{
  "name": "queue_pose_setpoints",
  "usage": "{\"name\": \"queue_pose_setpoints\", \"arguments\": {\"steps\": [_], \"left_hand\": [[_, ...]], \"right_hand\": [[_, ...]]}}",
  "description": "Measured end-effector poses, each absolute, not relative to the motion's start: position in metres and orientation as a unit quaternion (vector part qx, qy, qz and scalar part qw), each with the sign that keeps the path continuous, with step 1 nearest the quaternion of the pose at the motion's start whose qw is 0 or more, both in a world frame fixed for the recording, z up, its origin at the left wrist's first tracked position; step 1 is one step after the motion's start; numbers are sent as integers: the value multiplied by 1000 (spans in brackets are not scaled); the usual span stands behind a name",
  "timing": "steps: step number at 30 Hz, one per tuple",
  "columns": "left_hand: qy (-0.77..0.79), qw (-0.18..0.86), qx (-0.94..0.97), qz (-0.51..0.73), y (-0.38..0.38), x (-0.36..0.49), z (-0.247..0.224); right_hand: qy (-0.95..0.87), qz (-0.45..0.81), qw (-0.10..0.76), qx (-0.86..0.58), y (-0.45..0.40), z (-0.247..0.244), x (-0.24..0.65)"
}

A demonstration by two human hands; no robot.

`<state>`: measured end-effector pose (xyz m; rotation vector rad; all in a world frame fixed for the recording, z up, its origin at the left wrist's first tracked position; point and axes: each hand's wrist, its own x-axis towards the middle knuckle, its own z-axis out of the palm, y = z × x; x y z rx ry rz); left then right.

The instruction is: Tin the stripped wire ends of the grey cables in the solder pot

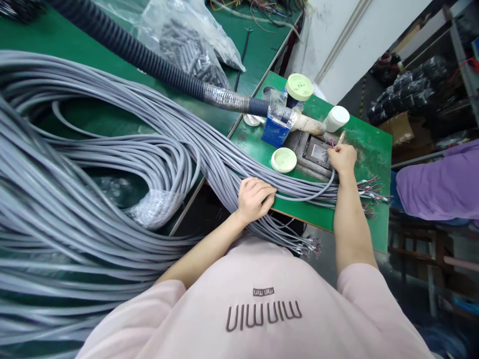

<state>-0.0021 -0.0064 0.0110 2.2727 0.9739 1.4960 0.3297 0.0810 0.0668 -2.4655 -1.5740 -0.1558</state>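
Note:
My right hand (pixel 343 158) pinches the end of one grey cable (pixel 331 180) beside a solder pot (pixel 317 151) with a shiny square surface. Thin wires stick out from the fingertips over that surface. My left hand (pixel 255 200) lies curled on the thick bundle of grey cables (pixel 220 154), its fingers bent round some of them. Stripped cable ends (pixel 368 192) with thin coloured wires lie past my right forearm. More bare ends (pixel 309 246) hang at the table's near edge.
An extraction hose (pixel 149 62) ends at the pot, beside a blue box (pixel 276 130). Around stand a pale green-lidded jar (pixel 299 87), a white tub (pixel 337 117) and an open round dish (pixel 283 160). A plastic bag (pixel 187 45) lies behind. A person's purple sleeve (pixel 441 182) shows at right.

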Motion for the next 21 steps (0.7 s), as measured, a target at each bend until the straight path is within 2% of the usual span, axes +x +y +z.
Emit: {"name": "queue_pose_setpoints", "arguments": {"steps": [21], "left_hand": [[325,127,779,520,-6,-2,12]], "right_hand": [[-535,-41,56,-842,85,60,330]]}}
